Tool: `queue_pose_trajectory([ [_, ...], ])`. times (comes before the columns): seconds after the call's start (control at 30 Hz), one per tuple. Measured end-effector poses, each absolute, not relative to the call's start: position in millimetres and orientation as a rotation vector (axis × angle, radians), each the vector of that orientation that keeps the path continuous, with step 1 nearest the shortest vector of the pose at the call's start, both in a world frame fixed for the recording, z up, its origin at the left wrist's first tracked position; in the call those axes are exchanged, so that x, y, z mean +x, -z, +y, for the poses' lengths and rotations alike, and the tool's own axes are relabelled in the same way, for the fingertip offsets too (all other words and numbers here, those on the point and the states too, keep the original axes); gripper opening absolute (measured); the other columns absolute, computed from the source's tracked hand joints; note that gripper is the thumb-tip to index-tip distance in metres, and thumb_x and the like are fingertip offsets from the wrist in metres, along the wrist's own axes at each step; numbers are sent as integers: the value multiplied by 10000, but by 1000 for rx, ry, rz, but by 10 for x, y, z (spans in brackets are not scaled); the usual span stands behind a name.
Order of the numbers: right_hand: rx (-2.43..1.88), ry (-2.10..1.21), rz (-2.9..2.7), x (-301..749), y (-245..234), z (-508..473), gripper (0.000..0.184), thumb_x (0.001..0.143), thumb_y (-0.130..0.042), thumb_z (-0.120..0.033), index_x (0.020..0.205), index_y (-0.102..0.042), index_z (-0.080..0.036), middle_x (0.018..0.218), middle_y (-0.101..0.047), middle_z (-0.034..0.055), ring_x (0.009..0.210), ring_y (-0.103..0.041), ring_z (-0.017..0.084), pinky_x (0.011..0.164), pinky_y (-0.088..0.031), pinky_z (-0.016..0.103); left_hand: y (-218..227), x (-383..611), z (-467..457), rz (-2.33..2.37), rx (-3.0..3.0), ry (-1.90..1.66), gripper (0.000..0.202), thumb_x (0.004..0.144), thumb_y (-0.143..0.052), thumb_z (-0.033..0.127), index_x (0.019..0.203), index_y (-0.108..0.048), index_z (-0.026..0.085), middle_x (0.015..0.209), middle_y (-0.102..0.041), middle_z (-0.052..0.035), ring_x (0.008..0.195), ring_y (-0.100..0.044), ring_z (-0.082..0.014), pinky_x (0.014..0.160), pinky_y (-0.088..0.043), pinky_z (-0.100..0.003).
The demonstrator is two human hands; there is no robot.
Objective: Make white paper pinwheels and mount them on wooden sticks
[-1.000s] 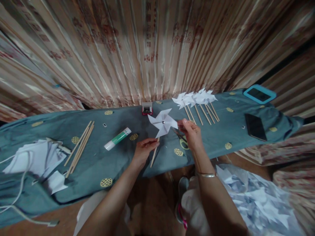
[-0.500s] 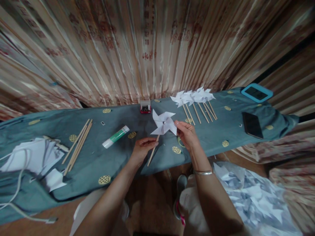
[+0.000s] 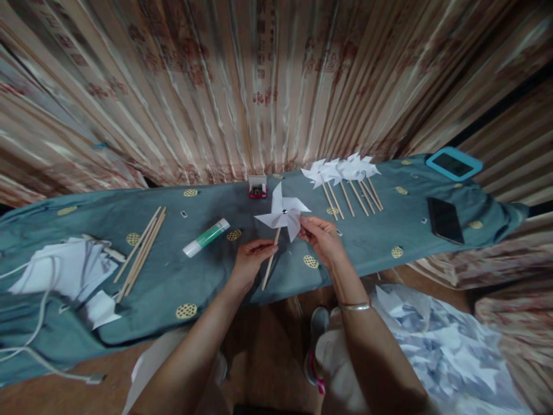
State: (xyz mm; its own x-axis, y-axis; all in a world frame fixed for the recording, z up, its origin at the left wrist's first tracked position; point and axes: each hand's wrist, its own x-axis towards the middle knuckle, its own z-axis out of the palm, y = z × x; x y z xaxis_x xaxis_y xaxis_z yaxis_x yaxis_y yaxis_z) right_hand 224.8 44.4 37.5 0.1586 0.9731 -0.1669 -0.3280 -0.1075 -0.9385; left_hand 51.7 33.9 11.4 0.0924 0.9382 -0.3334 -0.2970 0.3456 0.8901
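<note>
Nearest me, low on my right, a clear bag (image 3: 449, 351) full of folded white paper sits below the table (image 3: 367, 248), and a silvery bracelet (image 3: 355, 306) circles my right wrist. My left hand (image 3: 250, 262) pinches the wooden stick of a white paper pinwheel (image 3: 280, 219) between thumb and fingers, holding it up over the table's near middle. My right hand (image 3: 324, 239) has thumb and fingers drawn together at the blade on the lower right; whether they grip it or only touch it, I cannot tell. To the left lie white paper sheets (image 3: 60, 271), a bundle of bare sticks (image 3: 140, 253) and a green-and-white tube (image 3: 207, 237). Off to the right is a dark phone (image 3: 446, 221). Farther back stand a small open red box (image 3: 258, 189), a row of other pinwheels (image 3: 345, 170) lying down, and a blue-framed device (image 3: 454, 163), before a pleated curtain (image 3: 259, 86).
</note>
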Motion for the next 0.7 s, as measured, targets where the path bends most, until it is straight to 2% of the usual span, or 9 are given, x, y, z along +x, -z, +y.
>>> queue_pose_trajectory([
  [0.1,-1186,-1316,-797,2255,-388,432,423,522,-874,-578,550,-664,-212,552,-639,-18,522,-531,105,522,-438,256,-113,519,343,1093,759,-1065,313,435,-920,313,670,-769,172,658,-709,-28,607,-586,-125,607,-439,-238],
  [0.27,-1364,-1343,-814,2370,-398,439,580,565,-744,-768,645,-747,-194,621,-717,36,552,-584,115,544,-449,252,-141,491,366,1108,699,-1048,342,394,-921,305,664,-765,164,641,-710,-23,602,-594,-118,609,-438,-233],
  [0.33,-1394,-1299,-793,2415,-387,460,608,555,-728,-791,662,-762,-193,641,-729,38,558,-590,106,550,-450,236,-153,475,371,1114,685,-1034,340,389,-919,294,663,-769,161,644,-715,-25,604,-597,-116,610,-436,-231],
  [0.43,-1338,-1230,-729,2439,-362,508,561,517,-787,-739,678,-764,-202,663,-738,24,560,-589,94,549,-450,219,-166,463,364,1099,695,-998,326,397,-918,283,662,-774,160,651,-720,-25,607,-595,-111,610,-433,-224],
  [0.57,-1232,-1222,-675,2409,-347,571,459,433,-898,-594,615,-726,-210,606,-712,-13,520,-550,73,515,-421,199,-172,473,360,1069,718,-958,302,419,-912,276,665,-780,160,629,-706,-14,589,-572,-92,600,-420,-209],
  [0.7,-1173,-1256,-664,2366,-352,605,425,424,-918,-529,605,-718,-200,571,-692,-18,505,-525,66,495,-397,192,-153,486,396,1083,684,-977,324,391,-917,281,660,-778,163,637,-714,-13,599,-585,-93,609,-427,-206],
])
